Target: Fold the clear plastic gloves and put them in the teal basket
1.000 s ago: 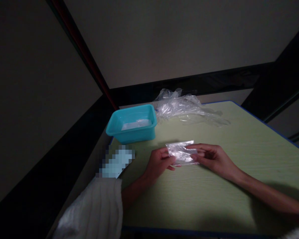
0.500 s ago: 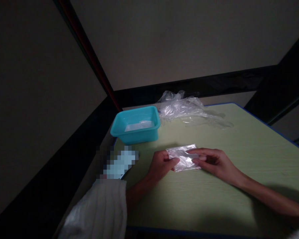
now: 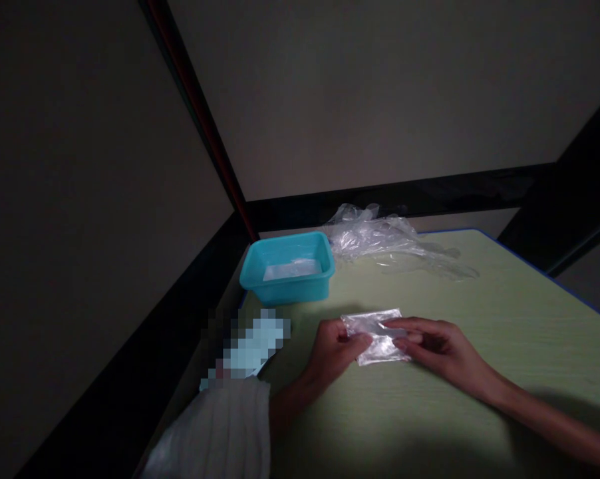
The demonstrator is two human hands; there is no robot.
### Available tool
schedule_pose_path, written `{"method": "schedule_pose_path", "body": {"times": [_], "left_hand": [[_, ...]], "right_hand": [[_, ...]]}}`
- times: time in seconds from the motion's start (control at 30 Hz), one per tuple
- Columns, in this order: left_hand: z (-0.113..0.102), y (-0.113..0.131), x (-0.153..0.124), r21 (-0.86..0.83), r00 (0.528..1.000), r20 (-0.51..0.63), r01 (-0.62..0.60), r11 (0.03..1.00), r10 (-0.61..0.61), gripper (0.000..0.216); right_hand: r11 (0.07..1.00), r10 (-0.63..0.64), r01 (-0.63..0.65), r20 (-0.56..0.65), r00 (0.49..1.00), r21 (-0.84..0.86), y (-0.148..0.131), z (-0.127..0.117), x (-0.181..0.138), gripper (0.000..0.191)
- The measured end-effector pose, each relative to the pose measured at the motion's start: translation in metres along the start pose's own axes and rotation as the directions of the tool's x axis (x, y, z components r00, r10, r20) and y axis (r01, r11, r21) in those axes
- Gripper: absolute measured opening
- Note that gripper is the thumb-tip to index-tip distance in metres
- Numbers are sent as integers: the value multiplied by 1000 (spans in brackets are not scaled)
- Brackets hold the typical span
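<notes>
A small clear plastic packet (image 3: 377, 336) lies folded flat on the pale green table (image 3: 459, 399). My left hand (image 3: 336, 352) pinches its left edge between thumb and fingers. My right hand (image 3: 432, 342) rests on its right side, with the index finger stretched across the top and the other fingers curled against it. Both hands touch the packet.
A teal plastic tub (image 3: 290, 267) holding flat clear plastic stands at the table's far left corner. A heap of crumpled clear plastic (image 3: 380, 236) lies behind it. A blurred pale object (image 3: 253, 342) sits at the left edge. Dark bed-frame rails (image 3: 404, 193) border the table.
The view has shifted, so everything sits lower and further right in the picture. My hands keep the same hold on the packet, pressing it flat.
</notes>
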State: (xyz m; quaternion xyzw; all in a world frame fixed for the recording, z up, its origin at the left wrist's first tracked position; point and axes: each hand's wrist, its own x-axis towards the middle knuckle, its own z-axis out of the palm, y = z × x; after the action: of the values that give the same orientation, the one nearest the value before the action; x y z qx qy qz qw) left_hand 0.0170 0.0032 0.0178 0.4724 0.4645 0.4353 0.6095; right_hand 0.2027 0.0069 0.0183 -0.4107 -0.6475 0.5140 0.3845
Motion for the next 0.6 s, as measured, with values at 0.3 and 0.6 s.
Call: {"method": "schedule_pose_path", "body": {"times": [0.3, 0.6], "left_hand": [[-3, 2, 5, 25, 991, -114, -71, 997, 73, 16], [-30, 24, 15, 59, 947, -268, -167, 984, 177, 18]], "right_hand": [[1000, 16, -16, -12, 1000, 19, -2, 7, 7, 36], [960, 139, -88, -180, 974, 266, -21, 21, 55, 30]]}}
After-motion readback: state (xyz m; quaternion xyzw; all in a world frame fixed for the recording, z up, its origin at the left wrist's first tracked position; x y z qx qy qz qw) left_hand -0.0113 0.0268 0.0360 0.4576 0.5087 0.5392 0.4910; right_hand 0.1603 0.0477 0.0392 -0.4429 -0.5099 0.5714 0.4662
